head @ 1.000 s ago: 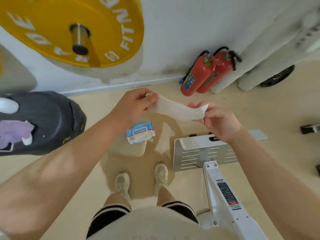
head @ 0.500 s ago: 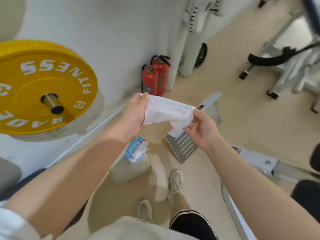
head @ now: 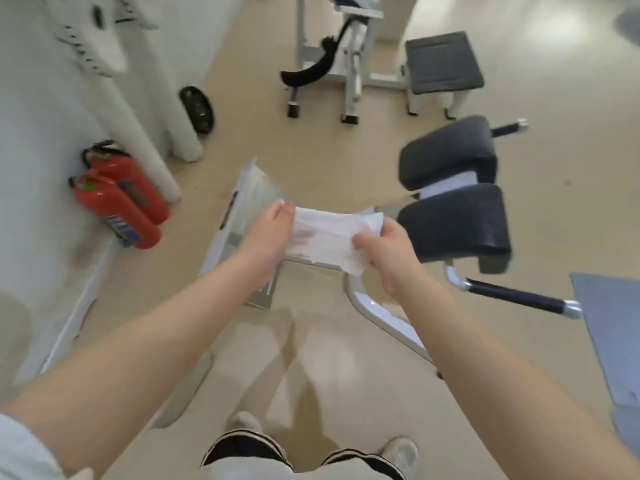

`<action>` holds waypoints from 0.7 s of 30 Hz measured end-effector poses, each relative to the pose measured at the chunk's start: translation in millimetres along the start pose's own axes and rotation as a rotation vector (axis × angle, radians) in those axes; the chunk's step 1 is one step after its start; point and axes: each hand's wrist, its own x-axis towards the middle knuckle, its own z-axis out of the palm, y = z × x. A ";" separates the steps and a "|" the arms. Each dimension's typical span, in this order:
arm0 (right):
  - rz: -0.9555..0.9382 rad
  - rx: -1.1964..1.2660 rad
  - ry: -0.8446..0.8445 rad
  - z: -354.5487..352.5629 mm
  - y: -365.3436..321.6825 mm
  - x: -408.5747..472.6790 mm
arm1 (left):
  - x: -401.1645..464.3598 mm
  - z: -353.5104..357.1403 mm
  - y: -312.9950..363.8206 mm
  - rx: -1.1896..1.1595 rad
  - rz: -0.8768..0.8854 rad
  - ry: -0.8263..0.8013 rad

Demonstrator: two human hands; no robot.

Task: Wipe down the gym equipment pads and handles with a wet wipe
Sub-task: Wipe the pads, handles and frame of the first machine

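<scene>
Between your hands, a white wet wipe (head: 329,239) hangs stretched and creased, your left hand (head: 265,237) pinching one end, your right hand (head: 384,249) gripping the other. Just beyond it stand two black pads (head: 453,220) and a handle (head: 516,296).

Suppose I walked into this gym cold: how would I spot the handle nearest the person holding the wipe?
Find the machine with two black pads stacked just right of the person's right hand. Below the lower pad a bar juts out to the right: that is the near handle. It has a dark grip with shiny metal at both ends, and looks longer than the far handle behind the upper pad.
</scene>
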 end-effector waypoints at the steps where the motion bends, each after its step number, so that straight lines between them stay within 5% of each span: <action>1: -0.030 -0.075 0.095 -28.4 3.8 -1.2 | -0.1 29.0 -1.2 -0.015 -0.009 -0.028; 8: 0.032 -0.321 0.467 -270.7 31.5 4.0 | -15.3 256.2 1.9 -0.082 -0.133 -0.136; 14: 0.332 0.163 0.206 -394.8 18.5 2.4 | -12.7 369.5 29.4 0.002 -0.161 -0.160; 21: -0.019 -0.172 0.403 -436.5 14.2 57.3 | 19.0 459.1 56.1 0.014 -0.137 -0.338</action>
